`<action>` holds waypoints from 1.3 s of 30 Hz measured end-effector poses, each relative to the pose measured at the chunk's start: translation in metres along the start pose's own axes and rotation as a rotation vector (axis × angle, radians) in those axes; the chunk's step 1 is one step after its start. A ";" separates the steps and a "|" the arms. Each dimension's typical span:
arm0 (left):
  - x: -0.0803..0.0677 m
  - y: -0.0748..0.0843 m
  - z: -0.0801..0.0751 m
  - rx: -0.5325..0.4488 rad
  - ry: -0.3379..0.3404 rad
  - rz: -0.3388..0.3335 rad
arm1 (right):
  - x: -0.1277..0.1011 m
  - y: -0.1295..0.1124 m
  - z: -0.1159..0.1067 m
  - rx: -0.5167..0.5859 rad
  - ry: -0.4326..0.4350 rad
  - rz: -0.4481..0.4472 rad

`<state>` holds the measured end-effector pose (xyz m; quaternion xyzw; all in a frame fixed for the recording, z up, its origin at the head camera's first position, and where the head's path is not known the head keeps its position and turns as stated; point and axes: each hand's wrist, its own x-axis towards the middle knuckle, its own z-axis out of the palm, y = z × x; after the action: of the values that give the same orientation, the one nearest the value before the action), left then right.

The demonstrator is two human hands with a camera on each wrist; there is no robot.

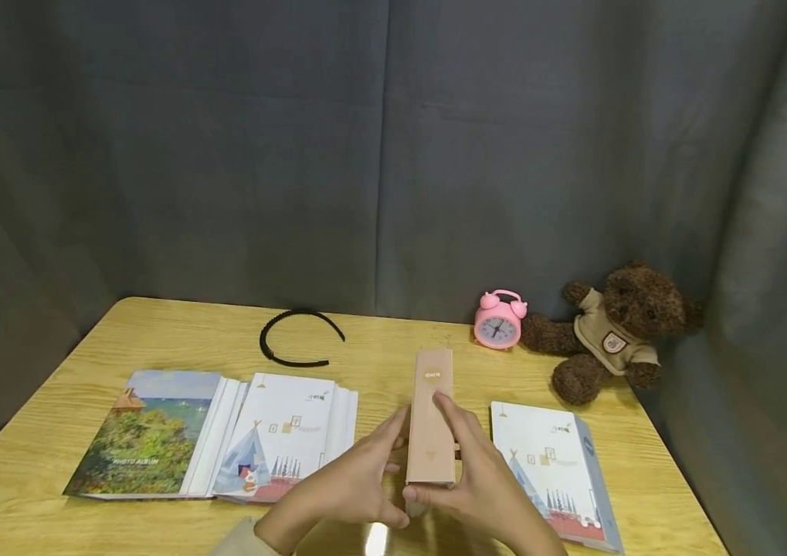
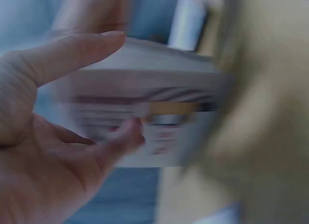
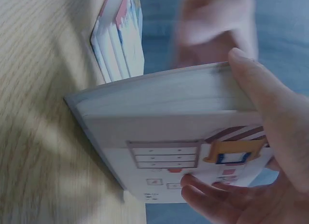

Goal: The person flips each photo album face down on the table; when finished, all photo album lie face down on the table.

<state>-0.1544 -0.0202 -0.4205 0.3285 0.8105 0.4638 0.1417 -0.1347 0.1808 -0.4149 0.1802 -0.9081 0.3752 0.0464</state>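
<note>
We find the pink-spined album (image 1: 430,417) stood on edge on the table (image 1: 178,332), between the fanned albums (image 1: 275,440) and the single album (image 1: 546,463). The left hand (image 1: 351,483) and right hand (image 1: 476,479) clasp its near end from either side, fingers curled on the covers. We judge the risk to be toppling: the album stands tall on a narrow edge, and uneven pressure could tip it onto a neighbour
</note>
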 end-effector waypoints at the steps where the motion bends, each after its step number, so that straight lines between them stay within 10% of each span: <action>1: 0.004 -0.007 0.006 -0.023 -0.010 0.014 | 0.000 0.000 -0.001 0.005 0.002 -0.002; 9: 0.021 -0.031 0.046 0.076 0.119 -0.015 | 0.001 -0.002 -0.001 0.053 0.003 0.019; 21: 0.016 -0.032 0.039 0.204 0.205 -0.131 | 0.002 0.009 0.008 0.240 -0.035 0.077; 31: 0.010 -0.030 0.034 0.386 0.138 -0.266 | -0.010 0.037 0.006 -0.043 0.003 0.193; 39: 0.009 -0.035 0.032 0.658 0.127 -0.205 | -0.019 0.058 0.014 -0.277 -0.090 0.170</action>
<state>-0.1580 -0.0051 -0.4662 0.2439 0.9525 0.1806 0.0232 -0.1377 0.2149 -0.4676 0.1113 -0.9643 0.2403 -0.0019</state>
